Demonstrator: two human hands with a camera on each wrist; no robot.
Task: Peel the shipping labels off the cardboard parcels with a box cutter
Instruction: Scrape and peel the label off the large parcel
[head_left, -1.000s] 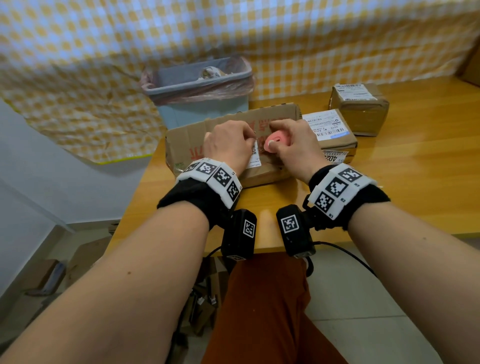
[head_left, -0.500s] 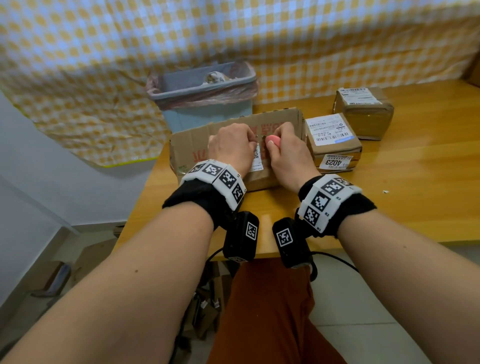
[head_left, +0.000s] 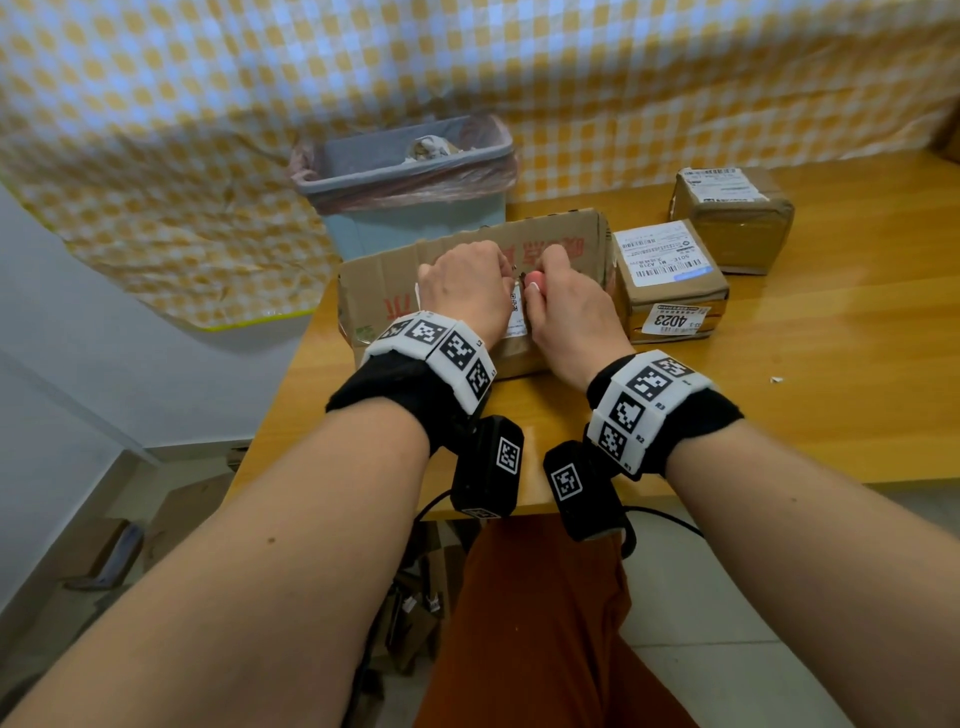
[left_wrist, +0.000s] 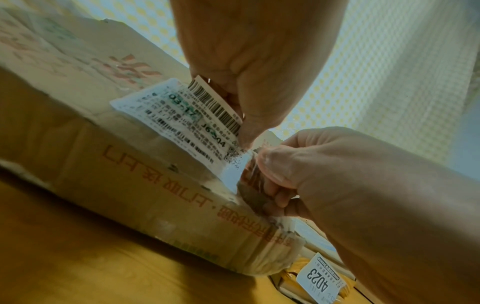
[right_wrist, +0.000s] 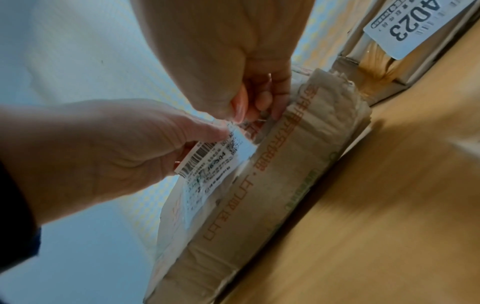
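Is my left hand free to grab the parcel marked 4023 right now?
Probably not: the left hand is pinching the label on the big box, and the right hand lies between it and that parcel.

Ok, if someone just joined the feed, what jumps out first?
Both hands meet on the flat parcel at the table's near left: the left hand pinches the lifted edge of its label, the right hand grips a pink cutter beside it. Right of it sit two smaller parcels, labels on; a lined bin stands behind.
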